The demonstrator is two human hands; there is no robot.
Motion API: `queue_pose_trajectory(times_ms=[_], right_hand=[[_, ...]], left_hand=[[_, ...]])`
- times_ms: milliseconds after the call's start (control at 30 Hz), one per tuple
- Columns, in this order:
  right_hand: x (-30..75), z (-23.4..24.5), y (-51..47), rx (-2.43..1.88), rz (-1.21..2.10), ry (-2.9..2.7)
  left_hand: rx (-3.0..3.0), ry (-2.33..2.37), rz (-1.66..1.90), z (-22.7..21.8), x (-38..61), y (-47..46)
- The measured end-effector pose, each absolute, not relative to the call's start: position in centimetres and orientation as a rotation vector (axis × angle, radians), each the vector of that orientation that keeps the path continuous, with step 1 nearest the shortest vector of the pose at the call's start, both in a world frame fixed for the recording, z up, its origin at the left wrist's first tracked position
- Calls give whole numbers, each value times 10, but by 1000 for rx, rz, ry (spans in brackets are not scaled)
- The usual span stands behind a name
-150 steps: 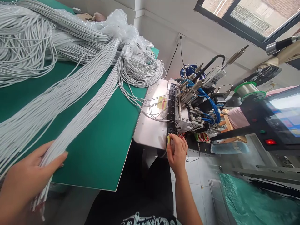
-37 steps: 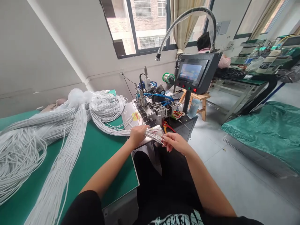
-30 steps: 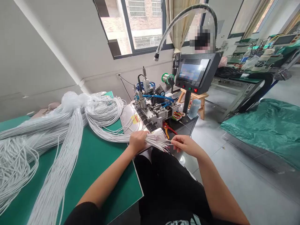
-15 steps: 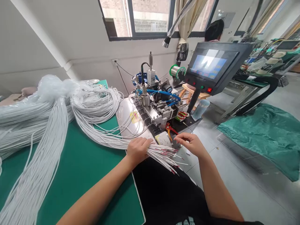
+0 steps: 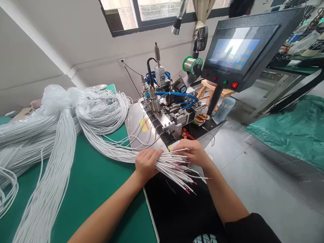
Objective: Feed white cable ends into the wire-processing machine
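My left hand [image 5: 147, 161] is closed around a bundle of white cables [image 5: 111, 150] near the front edge of the green table. Beyond my fist the cable ends [image 5: 177, 170] fan out to the right, with red and white wire tips showing. At the upper side of that fan is my right hand [image 5: 191, 152], its fingers bent together on one white cable [image 5: 181, 150] whose tip lies across them. The fingertips are partly hidden behind the cables.
More cable bundles [image 5: 60, 135] with plastic wrapping lie on the green table [image 5: 101, 199]. Ahead stands a wire-processing machine [image 5: 162, 114] with blue hoses, a solder spool [image 5: 192, 64] and a control screen [image 5: 234, 50]. Red-handled pliers [image 5: 187, 134] lie beside it. A green sheet [image 5: 291, 125] is at right.
My right hand has moved left and down to the cable ends, and its fingers have closed on one. My left hand keeps its hold. The view has shifted slightly.
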State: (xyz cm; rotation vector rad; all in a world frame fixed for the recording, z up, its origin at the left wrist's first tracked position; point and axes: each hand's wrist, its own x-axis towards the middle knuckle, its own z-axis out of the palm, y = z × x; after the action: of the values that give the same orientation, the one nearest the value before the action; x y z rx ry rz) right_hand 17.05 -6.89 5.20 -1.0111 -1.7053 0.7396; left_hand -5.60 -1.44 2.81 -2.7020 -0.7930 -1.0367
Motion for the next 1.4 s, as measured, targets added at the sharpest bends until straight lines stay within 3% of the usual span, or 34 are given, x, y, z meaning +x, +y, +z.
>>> queue_pose_trajectory(times_ms=[500,833,1067,1400], right_hand=[[179,41,-63,-1067,874,-1620],[173,31,-56,-1149,788,-1475],[164,31,-46,-1217,867,-1191],[156,51,-34,-1086,1044,-1296]], left_hand=[[-2709,-811,-1158,27,-45,-12],[-2698,-689,-1314,29,-48,-12],[-2699,-702,-1229,31,-46,-12],[-2823,-607,-1070,27,-45,-8]])
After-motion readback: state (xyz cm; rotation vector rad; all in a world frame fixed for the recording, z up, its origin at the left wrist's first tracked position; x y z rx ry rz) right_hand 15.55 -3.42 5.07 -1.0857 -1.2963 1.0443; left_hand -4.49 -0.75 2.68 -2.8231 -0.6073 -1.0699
